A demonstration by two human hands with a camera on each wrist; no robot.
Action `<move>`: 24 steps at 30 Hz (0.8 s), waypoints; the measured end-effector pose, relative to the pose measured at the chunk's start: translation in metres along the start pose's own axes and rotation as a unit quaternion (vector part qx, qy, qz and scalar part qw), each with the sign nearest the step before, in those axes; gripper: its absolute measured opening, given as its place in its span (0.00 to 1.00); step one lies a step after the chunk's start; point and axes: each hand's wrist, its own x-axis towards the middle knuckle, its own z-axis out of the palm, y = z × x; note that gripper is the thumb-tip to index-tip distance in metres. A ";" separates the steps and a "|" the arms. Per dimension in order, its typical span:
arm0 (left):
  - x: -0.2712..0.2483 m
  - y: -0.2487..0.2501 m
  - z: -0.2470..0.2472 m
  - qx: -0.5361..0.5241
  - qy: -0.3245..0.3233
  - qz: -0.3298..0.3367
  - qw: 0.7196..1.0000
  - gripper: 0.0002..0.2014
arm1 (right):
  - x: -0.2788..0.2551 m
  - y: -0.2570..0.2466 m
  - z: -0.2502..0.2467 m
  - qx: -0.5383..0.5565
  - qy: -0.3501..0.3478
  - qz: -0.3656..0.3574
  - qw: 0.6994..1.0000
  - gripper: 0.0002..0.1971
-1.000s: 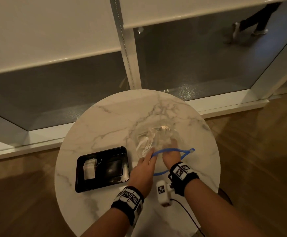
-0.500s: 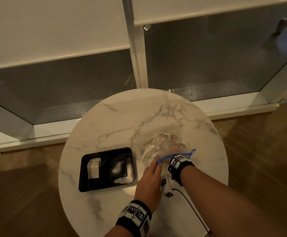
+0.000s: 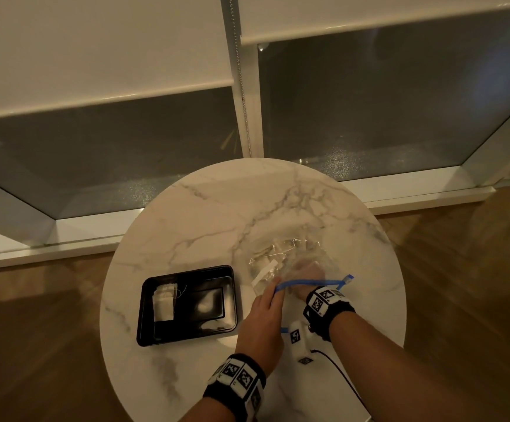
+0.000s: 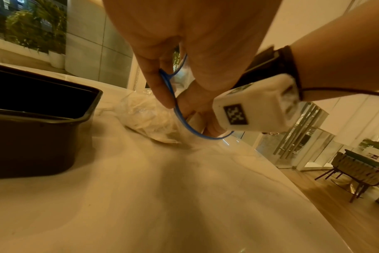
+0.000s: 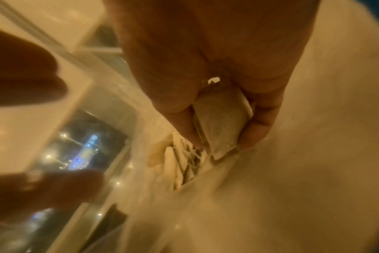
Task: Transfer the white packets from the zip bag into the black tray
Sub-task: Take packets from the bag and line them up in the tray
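Since a second ago the right hand [image 3: 307,277] has pushed deeper into the zip bag [image 3: 290,257], wrist now at the blue zip rim [image 3: 311,282]. Only the right wrist view shows why: thumb and fingers [image 5: 260,119] pinch one white packet [image 5: 222,123], more packets [image 5: 175,164] heaped just beyond it inside the bag. From the head camera that hand is just a blur through plastic. Left hand [image 3: 262,318] pinches the blue rim, holding the mouth open (clearest in the left wrist view). Black tray [image 3: 144,312] sits left of the bag on the marble table [image 3: 186,214], one white packet [image 3: 164,303] already in it.
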 end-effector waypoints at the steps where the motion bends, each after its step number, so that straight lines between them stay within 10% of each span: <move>1: 0.003 -0.001 -0.001 0.001 0.003 0.008 1.000 0.48 | 0.002 0.001 0.005 0.013 0.030 0.003 0.999 0.09; 8: 0.023 -0.018 -0.001 0.025 0.031 0.041 0.998 0.47 | -0.042 -0.001 0.022 0.190 0.133 -0.050 0.972 0.01; 13: 0.025 -0.029 0.002 0.022 0.030 0.029 0.999 0.49 | -0.067 0.015 0.028 0.278 0.155 -0.063 0.946 0.14; 20: 0.001 -0.036 -0.002 0.054 0.105 0.053 0.992 0.30 | -0.103 0.036 0.002 0.333 0.013 -0.038 0.942 0.12; 24: -0.016 -0.038 -0.008 -0.180 0.252 0.008 0.951 0.16 | -0.118 0.039 -0.006 0.331 -0.066 -0.051 0.940 0.14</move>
